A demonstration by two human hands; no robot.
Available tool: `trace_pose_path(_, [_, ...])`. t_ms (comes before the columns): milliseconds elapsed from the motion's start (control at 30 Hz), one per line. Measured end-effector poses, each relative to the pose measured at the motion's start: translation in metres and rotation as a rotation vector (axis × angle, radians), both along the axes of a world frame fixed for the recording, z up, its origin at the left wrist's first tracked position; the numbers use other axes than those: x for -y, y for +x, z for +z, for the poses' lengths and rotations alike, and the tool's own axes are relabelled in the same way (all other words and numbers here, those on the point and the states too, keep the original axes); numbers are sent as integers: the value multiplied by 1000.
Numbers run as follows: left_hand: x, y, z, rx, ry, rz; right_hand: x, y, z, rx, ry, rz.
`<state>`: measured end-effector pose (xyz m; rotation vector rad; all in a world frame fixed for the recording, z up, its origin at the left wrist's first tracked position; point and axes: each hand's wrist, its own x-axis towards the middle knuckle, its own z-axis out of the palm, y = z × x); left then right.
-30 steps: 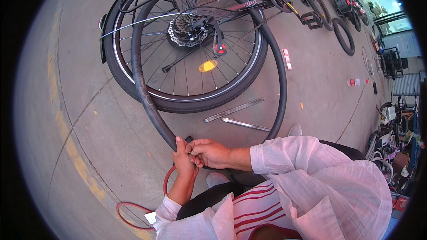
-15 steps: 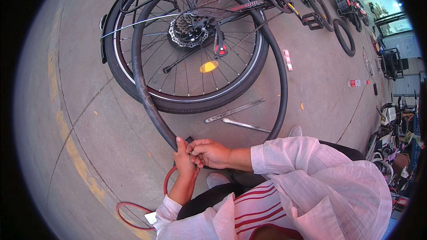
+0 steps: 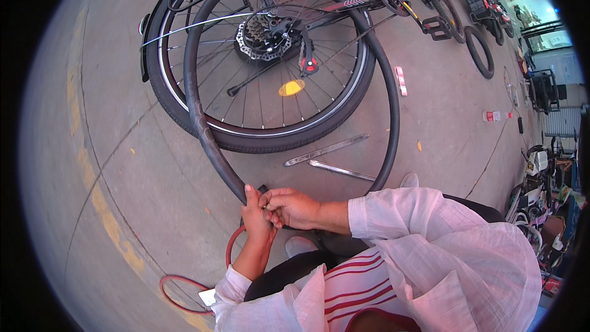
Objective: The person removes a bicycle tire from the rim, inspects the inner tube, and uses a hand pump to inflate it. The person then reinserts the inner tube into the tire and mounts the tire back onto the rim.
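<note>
A black inner tube [image 3: 212,147], plump and round, forms a large loop over the rear wheel [image 3: 258,138] of a bicycle lying on its side. At the loop's near end my left hand [image 3: 257,218] is closed round the tube, thumb pointing up. My right hand [image 3: 294,208] meets it there with fingers pinched together. A tiny brass-coloured bit shows between the fingertips; what it is I cannot make out. From just below my left hand a red hose [image 3: 230,247] curves down past my wrist.
Two metal tyre levers [image 3: 326,149] lie on the concrete inside the loop. To their right are a red-and-white strip [image 3: 401,80] and a plastic bottle [image 3: 491,116]. Farther off lie a loose tyre [image 3: 479,52] and parked bikes. Clutter [image 3: 547,209] lines the right edge.
The view has shifted slightly, so the bicycle appears a little higher and farther right. Both hands keep their hold at the near end of the tube, with barely any movement.
</note>
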<state>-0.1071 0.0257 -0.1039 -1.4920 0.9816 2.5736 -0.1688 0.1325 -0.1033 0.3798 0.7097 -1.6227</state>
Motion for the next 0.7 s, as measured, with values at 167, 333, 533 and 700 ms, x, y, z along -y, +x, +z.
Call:
trace_pose_path(167, [1,0,-2,20,0,2,1,0,0,12,11,3])
trace_pose_path(333, [1,1,-7,23,-9,-16,-1,-1,-1,10,17,6])
trace_pose_path(533, [5,-2,0,-18,-38,-116,-8,0,-3,-177,9,-29])
trace_pose_path(700, [0,-8,-19,-310,55,6,-19,1,12,-1447,445,18])
